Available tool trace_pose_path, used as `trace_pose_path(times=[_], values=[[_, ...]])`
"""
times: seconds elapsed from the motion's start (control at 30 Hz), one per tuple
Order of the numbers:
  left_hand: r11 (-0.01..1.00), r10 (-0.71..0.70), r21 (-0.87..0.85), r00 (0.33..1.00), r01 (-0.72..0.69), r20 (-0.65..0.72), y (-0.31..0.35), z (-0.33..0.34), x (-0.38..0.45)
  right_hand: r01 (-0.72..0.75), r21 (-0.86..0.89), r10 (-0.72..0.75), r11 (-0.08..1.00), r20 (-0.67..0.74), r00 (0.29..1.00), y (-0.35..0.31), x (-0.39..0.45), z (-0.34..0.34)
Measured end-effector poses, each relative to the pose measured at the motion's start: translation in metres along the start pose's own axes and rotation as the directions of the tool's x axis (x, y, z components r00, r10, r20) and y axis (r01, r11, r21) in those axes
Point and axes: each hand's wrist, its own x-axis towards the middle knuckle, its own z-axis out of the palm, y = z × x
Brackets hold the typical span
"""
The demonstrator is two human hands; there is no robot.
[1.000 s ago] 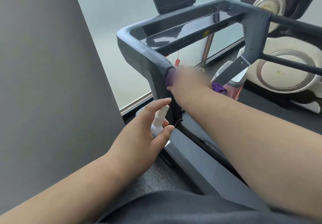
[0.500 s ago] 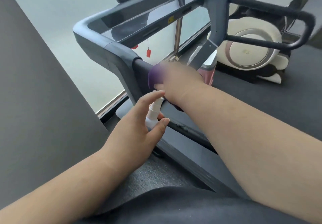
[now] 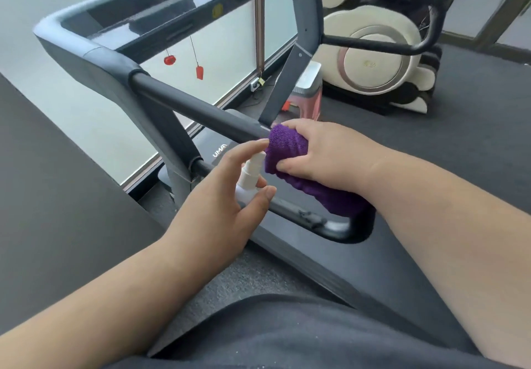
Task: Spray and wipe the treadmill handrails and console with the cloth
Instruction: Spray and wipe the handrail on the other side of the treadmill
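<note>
Purple cloth x1 clutched on handrail by right hand, left hand holds 1 spray bottle

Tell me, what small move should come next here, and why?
Probably slide the purple cloth back up the black handrail. The right hand grips it wrapped round the rail's lower end, with a long bare stretch above. The left hand holds the spray bottle close by.
</note>
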Motion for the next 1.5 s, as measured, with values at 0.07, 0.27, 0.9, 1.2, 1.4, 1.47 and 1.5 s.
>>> trace_pose_path(times=[0.07, 0.27, 0.9, 1.2, 1.4, 1.47, 1.5], values=[[1.0, -0.022, 0.019, 1.0, 0.022, 0.0, 0.012, 0.013, -0.007, 0.029, 0.064, -0.03, 0.998, 0.001, 1.0, 0.02, -0.017, -0.006], [0.997, -0.056, 0.053, 0.998, 0.056, -0.016, 0.038, 0.046, -0.024, 0.19, 0.239, -0.11, 0.952, -0.311, 0.944, 0.079, -0.056, 0.017], [0.985, -0.118, 0.116, 0.991, 0.124, -0.054, 0.062, 0.072, -0.039, 0.307, 0.434, -0.011, 0.847, -0.562, 0.827, 0.161, -0.131, 0.072], [0.983, -0.13, 0.109, 0.978, 0.148, -0.162, 0.009, 0.006, -0.013, 0.622, 0.07, -0.522, 0.78, -0.474, 0.709, 0.031, -0.1, 0.055], [0.958, -0.18, 0.194, 0.969, 0.212, -0.169, -0.05, -0.07, 0.029, 0.571, -0.042, -0.566, 0.82, -0.206, 0.798, -0.015, -0.049, 0.091], [0.948, -0.202, 0.224, 0.97, 0.228, -0.135, -0.071, -0.093, 0.05, 0.547, -0.064, -0.549, 0.834, -0.177, 0.817, -0.032, -0.031, 0.103], [0.942, -0.195, 0.256, 0.975, 0.218, -0.111, -0.08, -0.101, 0.06, 0.533, -0.082, -0.539, 0.842, -0.162, 0.827, -0.041, -0.022, 0.108]])
